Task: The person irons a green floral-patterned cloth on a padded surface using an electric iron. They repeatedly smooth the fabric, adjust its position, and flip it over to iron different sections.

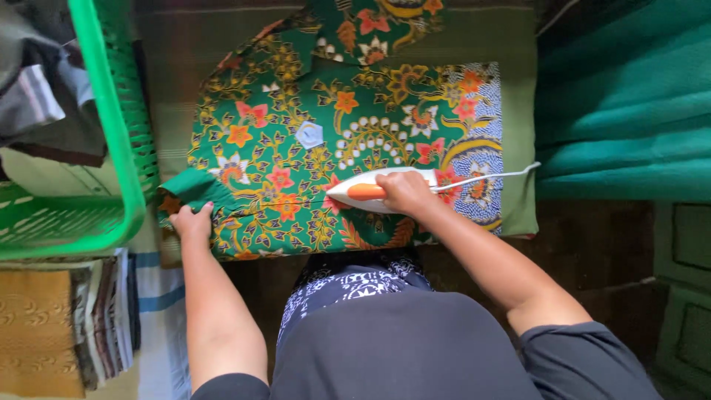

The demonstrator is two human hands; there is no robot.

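The work in hand is ironing: a green batik shirt (348, 141) with orange, pink and white flowers lies spread flat on a padded green ironing mat (518, 133), and the pass is under way near the shirt's lower edge, the part closest to the person.

The right hand (404, 192) is wrapped around the orange handle of a white clothes iron (363, 191), fingers curled over the top in a full grip. The iron's pointed nose aims toward the left hand, its soleplate flat on the cloth, and its white cord (496, 176) trails away behind the right wrist, off toward the teal cloth (622, 96) heaped beyond that hand.

The left hand (192, 221) lies pressed flat, fingers together, on the shirt's corner where a plain green facing is turned up, pinning and tensioning the fabric just beside the green plastic laundry basket (122, 148). Below the left forearm sits a stack of folded cloths (104, 318).

By my reading, the stretch of cloth between the two hands is what remains of this pass. The next move seems to call for gliding the iron toward the left hand while that hand keeps the hem taut, then lifting the fingers clear before the hot nose reaches them.
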